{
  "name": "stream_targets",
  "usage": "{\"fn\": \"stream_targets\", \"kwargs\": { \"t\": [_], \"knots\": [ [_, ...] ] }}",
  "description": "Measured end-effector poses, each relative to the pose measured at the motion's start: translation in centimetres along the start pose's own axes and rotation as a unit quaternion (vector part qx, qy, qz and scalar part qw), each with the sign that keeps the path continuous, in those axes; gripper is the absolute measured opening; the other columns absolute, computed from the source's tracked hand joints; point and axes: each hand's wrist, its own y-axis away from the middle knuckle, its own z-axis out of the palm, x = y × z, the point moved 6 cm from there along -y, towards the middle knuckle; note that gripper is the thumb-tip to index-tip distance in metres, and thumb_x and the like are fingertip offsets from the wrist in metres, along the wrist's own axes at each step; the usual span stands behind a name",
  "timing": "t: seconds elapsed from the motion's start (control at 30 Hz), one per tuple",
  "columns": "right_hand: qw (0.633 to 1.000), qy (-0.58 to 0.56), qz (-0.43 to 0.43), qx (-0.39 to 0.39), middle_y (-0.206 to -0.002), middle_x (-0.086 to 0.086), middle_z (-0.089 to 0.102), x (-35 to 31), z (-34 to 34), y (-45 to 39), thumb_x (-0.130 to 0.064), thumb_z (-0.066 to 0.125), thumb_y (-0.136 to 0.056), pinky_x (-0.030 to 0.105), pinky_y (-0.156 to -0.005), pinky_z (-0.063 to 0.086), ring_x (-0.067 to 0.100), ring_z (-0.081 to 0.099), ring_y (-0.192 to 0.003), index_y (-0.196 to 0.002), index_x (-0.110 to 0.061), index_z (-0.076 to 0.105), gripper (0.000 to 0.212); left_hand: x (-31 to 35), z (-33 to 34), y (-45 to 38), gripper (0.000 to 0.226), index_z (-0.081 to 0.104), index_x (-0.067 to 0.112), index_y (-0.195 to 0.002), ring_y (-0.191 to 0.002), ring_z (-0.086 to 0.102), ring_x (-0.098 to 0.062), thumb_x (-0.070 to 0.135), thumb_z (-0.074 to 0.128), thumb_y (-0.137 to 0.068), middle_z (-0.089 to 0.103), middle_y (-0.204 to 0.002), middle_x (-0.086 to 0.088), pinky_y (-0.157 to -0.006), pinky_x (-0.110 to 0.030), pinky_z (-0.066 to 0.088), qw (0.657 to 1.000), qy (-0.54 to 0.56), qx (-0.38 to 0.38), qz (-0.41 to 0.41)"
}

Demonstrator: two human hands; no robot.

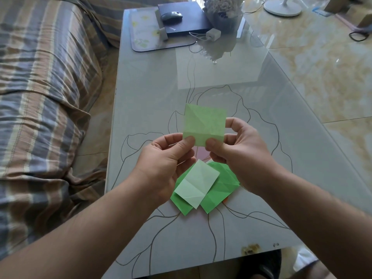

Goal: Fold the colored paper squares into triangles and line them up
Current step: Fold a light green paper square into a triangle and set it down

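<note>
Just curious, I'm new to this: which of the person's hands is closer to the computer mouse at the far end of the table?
Left, slightly. The left hand sits almost straight below the mouse; the right hand is farther to the right. Both pinch the green paper, far from it.

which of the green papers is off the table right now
The creased light green square, pinched at its lower edge by the left hand and right hand; the other green sheets lie on the table.

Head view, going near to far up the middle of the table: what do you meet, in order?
Pile of green papers → pale green square held up by both hands → white charger → computer mouse on the black laptop.
</note>
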Motion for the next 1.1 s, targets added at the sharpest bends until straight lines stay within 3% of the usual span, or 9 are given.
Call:
{"fn": "stream_targets", "kwargs": {
  "t": [0.23, 0.4, 0.57, 0.73, 0.9, 1.1],
  "knots": [
    [1.000, -0.002, 0.020, -0.012, -0.083, 0.017, 0.066, 0.3, 0.4, -0.1, 0.004, 0.072, -0.091, 0.035, -0.071, 0.055, 0.022, 0.061, -0.069, -0.114, -0.011, 0.065, 0.028, -0.4, -0.3, 0.0, 0.028, 0.065, 0.012, -0.096, -0.060, 0.065, -0.015, 0.010, 0.082, -0.074, 0.069, -0.074, -0.005, -0.065, -0.029, 0.060, 0.999, -0.010, 0.037, 0.015],
    [0.998, -0.026, 0.049, -0.042, -0.091, 0.018, 0.069, 0.9, 0.7, -0.1, -0.001, 0.076, -0.088, 0.038, -0.076, 0.055, 0.023, 0.061, -0.073, -0.113, -0.009, 0.066, 0.028, -0.5, -0.4, 0.0, 0.017, 0.065, 0.013, -0.094, -0.060, 0.063, -0.014, 0.006, 0.078, -0.084, 0.068, -0.072, -0.004, -0.069, -0.030, 0.062, 0.999, -0.012, 0.037, 0.016],
    [0.994, -0.073, 0.070, -0.047, -0.092, 0.017, 0.069, 1.2, 0.8, -0.2, 0.001, 0.077, -0.087, 0.037, -0.075, 0.055, 0.023, 0.062, -0.073, -0.123, -0.010, 0.063, 0.040, -0.5, 0.6, 0.3, 0.049, 0.064, 0.007, -0.116, -0.068, 0.067, -0.015, 0.017, 0.081, -0.071, 0.070, -0.085, -0.007, -0.075, -0.030, 0.062, 1.000, -0.001, -0.023, -0.007],
    [0.991, -0.080, 0.083, -0.063, -0.095, 0.015, 0.070, 1.2, 1.1, 0.0, -0.005, 0.079, -0.084, 0.034, -0.075, 0.055, 0.024, 0.063, -0.080, -0.118, -0.012, 0.064, 0.038, -1.0, 0.7, 0.4, 0.032, 0.070, 0.007, -0.111, -0.069, 0.067, -0.014, 0.011, 0.077, -0.080, 0.071, -0.078, -0.003, -0.074, -0.028, 0.061, 0.999, -0.032, -0.036, -0.007],
    [0.992, -0.086, 0.068, -0.056, -0.090, 0.020, 0.064, 0.8, 1.0, -0.2, -0.001, 0.078, -0.084, 0.033, -0.069, 0.052, 0.021, 0.058, -0.066, -0.123, -0.007, 0.061, 0.044, -0.2, 0.5, 0.3, 0.050, 0.068, 0.003, -0.113, -0.064, 0.066, -0.016, 0.015, 0.081, -0.067, 0.070, -0.074, -0.005, -0.072, -0.029, 0.061, 0.997, -0.055, -0.027, 0.037],
    [0.995, -0.065, 0.068, -0.042, -0.087, 0.016, 0.064, 0.6, 0.5, -0.5, -0.003, 0.079, -0.084, 0.033, -0.072, 0.055, 0.021, 0.060, -0.069, -0.120, -0.010, 0.063, 0.040, 0.3, 0.3, 0.4, 0.048, 0.067, 0.004, -0.110, -0.066, 0.065, -0.019, 0.013, 0.081, -0.064, 0.071, -0.078, -0.009, -0.077, -0.031, 0.063, 0.997, -0.057, -0.027, 0.037]
  ]
}}
